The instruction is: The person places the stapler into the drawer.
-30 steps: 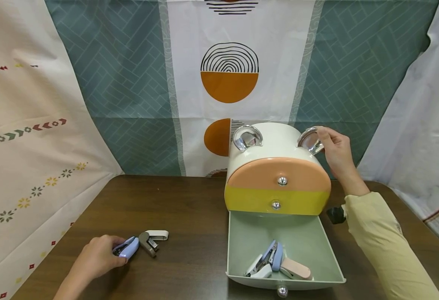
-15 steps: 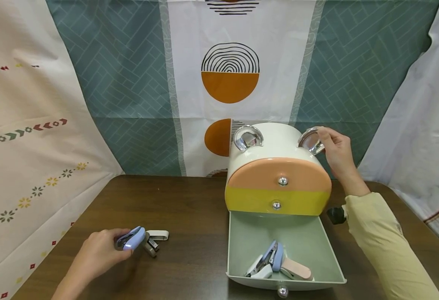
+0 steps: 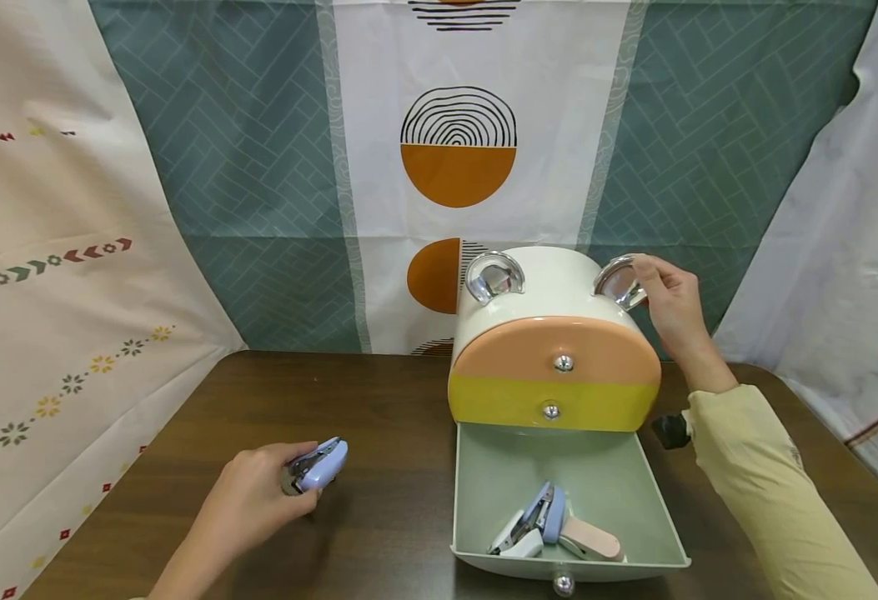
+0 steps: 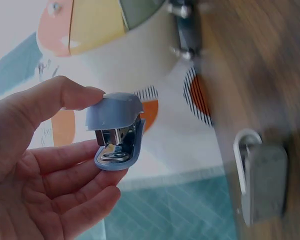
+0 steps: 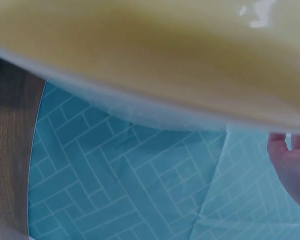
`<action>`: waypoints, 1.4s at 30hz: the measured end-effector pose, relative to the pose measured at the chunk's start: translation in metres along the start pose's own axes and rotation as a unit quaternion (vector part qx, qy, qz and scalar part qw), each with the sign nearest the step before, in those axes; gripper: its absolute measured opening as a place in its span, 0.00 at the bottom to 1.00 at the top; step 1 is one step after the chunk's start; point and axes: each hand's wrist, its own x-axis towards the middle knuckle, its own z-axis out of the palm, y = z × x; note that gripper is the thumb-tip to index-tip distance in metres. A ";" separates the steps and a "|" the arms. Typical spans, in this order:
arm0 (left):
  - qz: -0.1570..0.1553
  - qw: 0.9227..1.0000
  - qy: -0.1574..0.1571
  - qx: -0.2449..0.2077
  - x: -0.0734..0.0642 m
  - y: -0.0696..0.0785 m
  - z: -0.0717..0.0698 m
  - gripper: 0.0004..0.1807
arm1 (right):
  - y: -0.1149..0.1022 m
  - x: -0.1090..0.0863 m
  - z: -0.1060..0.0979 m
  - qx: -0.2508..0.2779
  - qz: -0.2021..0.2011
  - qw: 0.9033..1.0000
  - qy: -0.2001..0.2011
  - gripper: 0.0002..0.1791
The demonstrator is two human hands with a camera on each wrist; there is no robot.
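Note:
A small lavender-blue stapler (image 3: 324,467) is pinched between the thumb and fingers of my left hand (image 3: 253,492). In the left wrist view this stapler (image 4: 115,112) faces the camera, its metal works showing between the two halves. A grey stapler (image 4: 267,182) with a white curved part lies on the table; my left hand mostly covers it in the head view. My right hand (image 3: 674,308) pinches the right chrome ear-shaped handle (image 3: 604,273) on a rounded cream cabinet (image 3: 559,279). Only part of the right hand (image 5: 295,162) shows in the right wrist view, past the cabinet's edge.
The cabinet's pale green bottom drawer (image 3: 544,454) is pulled out. In it lie a blue stapler (image 3: 554,512), white stapler pieces (image 3: 523,546) and a pink stapler (image 3: 592,537). The orange drawer (image 3: 514,350) and yellow drawer (image 3: 491,400) above are closed. Patterned cloth (image 3: 258,167) hangs behind the table.
My left hand has lifted the lavender-blue stapler and carried it to the right, over where the grey stapler lies. My right hand stays on the handle; the drawer has not moved.

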 end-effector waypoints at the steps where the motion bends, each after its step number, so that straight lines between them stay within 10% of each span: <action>1: 0.007 1.000 0.003 -0.001 0.001 0.004 0.001 0.21 | 0.000 0.000 0.000 0.003 0.000 1.000 0.000 0.13; 42: 0.234 0.967 -0.065 -0.081 0.041 0.118 0.081 0.19 | 0.002 0.001 0.000 0.034 -0.007 0.999 -0.023 0.14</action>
